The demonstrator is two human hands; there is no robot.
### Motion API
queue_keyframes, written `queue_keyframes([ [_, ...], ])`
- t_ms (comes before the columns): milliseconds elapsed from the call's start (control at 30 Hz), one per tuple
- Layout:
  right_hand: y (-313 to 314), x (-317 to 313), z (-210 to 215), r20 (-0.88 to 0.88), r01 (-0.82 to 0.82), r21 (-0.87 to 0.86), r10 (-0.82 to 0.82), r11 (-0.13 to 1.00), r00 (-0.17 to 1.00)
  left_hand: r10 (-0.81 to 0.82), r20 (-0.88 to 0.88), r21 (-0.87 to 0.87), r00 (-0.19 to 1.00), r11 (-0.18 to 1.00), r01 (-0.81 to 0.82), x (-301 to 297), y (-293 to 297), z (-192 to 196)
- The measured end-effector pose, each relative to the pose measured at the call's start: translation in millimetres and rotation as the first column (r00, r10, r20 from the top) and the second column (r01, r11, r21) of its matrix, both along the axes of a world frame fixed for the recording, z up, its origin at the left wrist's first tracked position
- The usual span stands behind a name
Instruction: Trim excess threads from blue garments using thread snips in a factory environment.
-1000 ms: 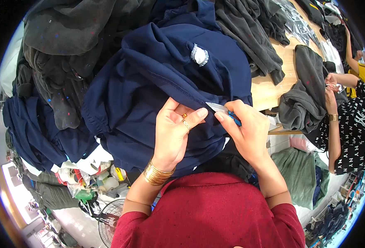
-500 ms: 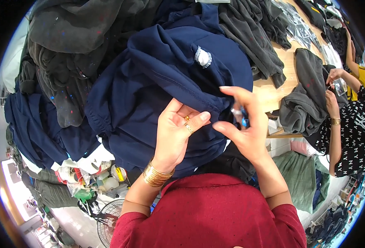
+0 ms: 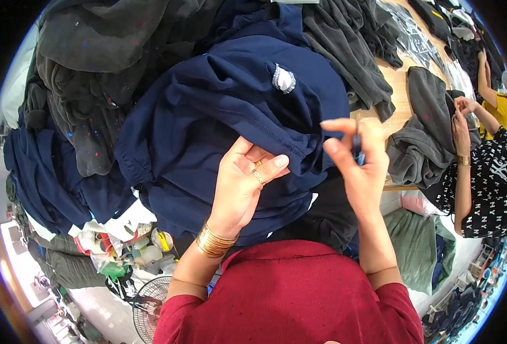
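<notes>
A large navy blue garment (image 3: 179, 114) lies bunched in front of me, with a stitched seam running across it. My left hand (image 3: 248, 178), with rings and gold bangles at the wrist, pinches the seamed edge between thumb and fingers. To the right of that edge, apart from the cloth, my right hand (image 3: 359, 155) is raised with thumb and forefinger spread. Its other fingers curl around a small blue tool (image 3: 358, 150), mostly hidden; its kind cannot be made out. A white patch with an overlocked edge (image 3: 284, 79) shows on the garment.
Dark grey garments (image 3: 93, 69) are heaped at the left, more (image 3: 345, 51) at the back right on a wooden table (image 3: 400, 86). A co-worker in a black patterned top (image 3: 491, 178) handles a grey garment (image 3: 417, 155) at the right. A fan (image 3: 150, 304) stands at lower left.
My right hand has moved right and slightly up, away from the seam, with the small blue tool still in it. My left hand keeps its pinch on the navy cloth.
</notes>
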State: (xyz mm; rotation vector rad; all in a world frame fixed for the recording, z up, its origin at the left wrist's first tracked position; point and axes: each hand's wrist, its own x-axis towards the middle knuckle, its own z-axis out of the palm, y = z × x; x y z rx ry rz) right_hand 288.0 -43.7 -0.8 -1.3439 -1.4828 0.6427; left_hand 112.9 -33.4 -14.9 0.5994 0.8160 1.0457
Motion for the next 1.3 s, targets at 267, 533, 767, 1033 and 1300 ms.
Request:
queue_keyframes([
  [267, 1, -18, -1, -0.006, 0.003, 0.047, -0.003, 0.999, 1.000, 0.010, -0.105, 0.153, 0.994, 0.988, 0.006, 7, -1, -4],
  [533, -6, 4, -3, -0.028, -0.050, -0.098, 0.047, 0.994, 0.998, 0.038, -0.068, 0.116, 0.997, 0.993, -0.030, 5, -1, 1],
  [767, -12, 1, -5, 0.267, -0.037, -0.163, 0.081, 0.986, 0.960, 0.032, -0.076, 0.132, 0.997, 0.991, -0.022, 4, -1, 0],
  [1033, -10, -5, -6, 0.334, -0.044, -0.089, 0.071, 0.995, 0.940, 0.049, -0.064, 0.132, 0.997, 0.990, -0.041, 6, -2, 0],
  [1300, -11, -5, -8, 0.305, 0.020, -0.085, 0.007, 0.996, 0.952, 0.055, -0.051, 0.133, 0.997, 0.990, -0.048, 6, -3, 0],
])
